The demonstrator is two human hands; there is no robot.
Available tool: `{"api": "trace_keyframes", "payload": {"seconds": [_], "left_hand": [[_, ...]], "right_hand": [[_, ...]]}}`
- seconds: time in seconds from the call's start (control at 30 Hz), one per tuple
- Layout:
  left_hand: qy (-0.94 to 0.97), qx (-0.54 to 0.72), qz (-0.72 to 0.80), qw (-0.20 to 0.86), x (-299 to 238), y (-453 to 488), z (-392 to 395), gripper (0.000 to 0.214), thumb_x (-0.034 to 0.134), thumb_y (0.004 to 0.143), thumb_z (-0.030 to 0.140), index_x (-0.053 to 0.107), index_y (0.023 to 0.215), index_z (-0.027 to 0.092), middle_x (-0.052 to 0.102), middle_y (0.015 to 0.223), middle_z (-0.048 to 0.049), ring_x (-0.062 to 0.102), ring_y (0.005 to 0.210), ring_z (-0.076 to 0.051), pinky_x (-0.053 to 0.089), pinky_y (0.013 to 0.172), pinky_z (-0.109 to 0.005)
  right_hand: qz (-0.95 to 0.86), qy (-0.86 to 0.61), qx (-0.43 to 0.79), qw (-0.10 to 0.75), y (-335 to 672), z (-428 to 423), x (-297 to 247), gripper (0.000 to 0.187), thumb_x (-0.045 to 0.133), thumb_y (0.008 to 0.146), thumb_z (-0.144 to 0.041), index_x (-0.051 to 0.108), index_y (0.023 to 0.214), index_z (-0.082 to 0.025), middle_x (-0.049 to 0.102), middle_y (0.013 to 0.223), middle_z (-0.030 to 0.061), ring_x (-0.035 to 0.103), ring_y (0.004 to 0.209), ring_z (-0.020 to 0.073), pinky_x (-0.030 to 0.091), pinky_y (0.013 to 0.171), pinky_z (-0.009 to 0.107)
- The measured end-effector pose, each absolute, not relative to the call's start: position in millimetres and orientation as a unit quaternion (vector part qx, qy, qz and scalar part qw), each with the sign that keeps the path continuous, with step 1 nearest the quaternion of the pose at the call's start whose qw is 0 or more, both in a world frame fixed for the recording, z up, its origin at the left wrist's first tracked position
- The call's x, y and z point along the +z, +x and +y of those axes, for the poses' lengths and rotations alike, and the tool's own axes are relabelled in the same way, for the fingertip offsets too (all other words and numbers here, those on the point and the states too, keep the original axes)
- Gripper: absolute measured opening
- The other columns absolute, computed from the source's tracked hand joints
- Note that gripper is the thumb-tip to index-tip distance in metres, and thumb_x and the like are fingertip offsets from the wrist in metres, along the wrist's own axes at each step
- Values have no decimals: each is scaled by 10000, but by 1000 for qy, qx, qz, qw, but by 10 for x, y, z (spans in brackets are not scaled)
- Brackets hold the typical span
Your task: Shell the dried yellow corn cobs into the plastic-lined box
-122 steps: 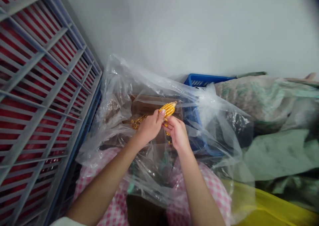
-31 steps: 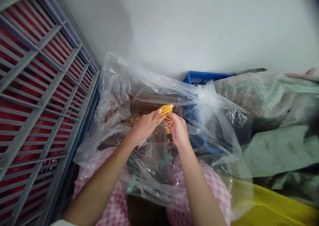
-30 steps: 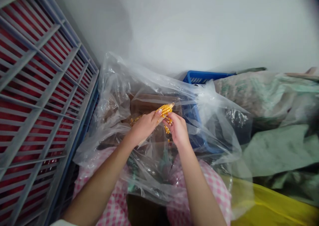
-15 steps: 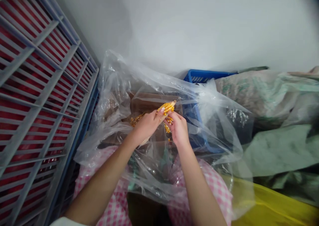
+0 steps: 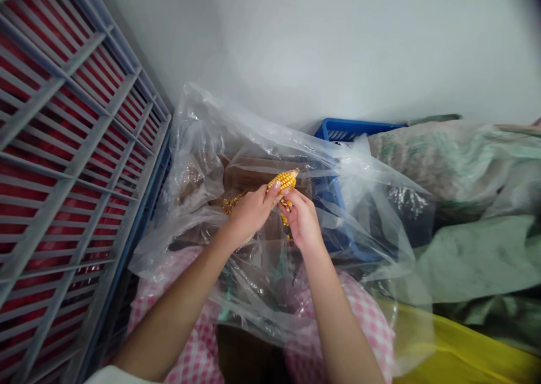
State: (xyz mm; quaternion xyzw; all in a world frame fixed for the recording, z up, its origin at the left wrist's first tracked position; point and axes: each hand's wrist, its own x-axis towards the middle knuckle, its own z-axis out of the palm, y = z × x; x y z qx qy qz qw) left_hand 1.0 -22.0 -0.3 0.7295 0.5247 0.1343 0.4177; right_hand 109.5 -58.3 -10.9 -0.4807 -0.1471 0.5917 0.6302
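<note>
My left hand (image 5: 250, 214) is wrapped round a yellow corn cob (image 5: 285, 180) and holds it over the mouth of a clear plastic bag (image 5: 220, 147). My right hand (image 5: 302, 220) is closed against the cob's underside, with loose kernels (image 5: 284, 219) showing between its fingers. More loose kernels (image 5: 231, 202) lie inside the bag on a brown cardboard surface (image 5: 249, 176), just left of my left hand. The cob's tip points up and to the right.
A grey slatted crate wall (image 5: 63, 164) with red behind it stands at the left. A blue plastic basket (image 5: 344, 130) sits behind the bag. Greenish sacks (image 5: 460, 203) pile up at the right, a yellow bin edge (image 5: 460, 356) at bottom right. Pink checked cloth (image 5: 194, 361) covers my lap.
The cob has been turned a little in my hands and its tip sits slightly higher. My right hand keeps working at the kernels; both hands stay over the bag.
</note>
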Motion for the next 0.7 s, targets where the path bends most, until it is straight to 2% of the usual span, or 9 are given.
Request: {"api": "trace_keyframes", "payload": {"seconds": [0.2, 0.33, 0.4, 0.53, 0.7], "left_hand": [[730, 126, 522, 422, 31, 37, -229, 663, 94, 850, 566, 560, 1093, 163, 638, 1051, -121, 583, 989, -228, 409, 793, -297], [723, 160, 494, 456, 67, 42, -207, 702, 31, 856, 543, 591, 1051, 167, 644, 1045, -92, 585, 968, -204, 413, 780, -277], [722, 155, 507, 445, 57, 43, -211, 712, 24, 851, 551, 590, 1049, 167, 646, 1032, -99, 586, 968, -217, 413, 772, -288], [734, 109, 540, 397, 7, 47, -248, 718, 24, 836, 575, 561, 1081, 166, 650, 990, -129, 590, 958, -260, 413, 737, -316], [758, 88, 524, 378, 12, 53, -276, 674, 37, 842, 567, 525, 1124, 197, 648, 989, -123, 595, 945, -263, 413, 736, -332]], "right_hand": [[-153, -515, 568, 623, 1099, -564, -171, 171, 626, 596, -210, 645, 757, -155, 646, 725, -14, 562, 651, 86, 451, 686, 218], [-139, -496, 557, 652, 1122, -564, -164, 133, 599, 582, -174, 646, 707, -167, 648, 764, -18, 572, 708, 88, 452, 734, 222], [-144, -478, 571, 651, 1134, -568, -132, 107, 586, 594, -193, 633, 688, -176, 643, 757, -28, 568, 716, 95, 450, 722, 221], [-140, -511, 564, 634, 1154, -568, -74, 134, 610, 603, -261, 608, 710, -182, 622, 690, -49, 539, 624, 90, 416, 598, 200], [-138, -532, 560, 620, 1170, -563, -73, 175, 611, 577, -230, 589, 742, -176, 616, 671, -48, 541, 596, 99, 418, 587, 216]]}}
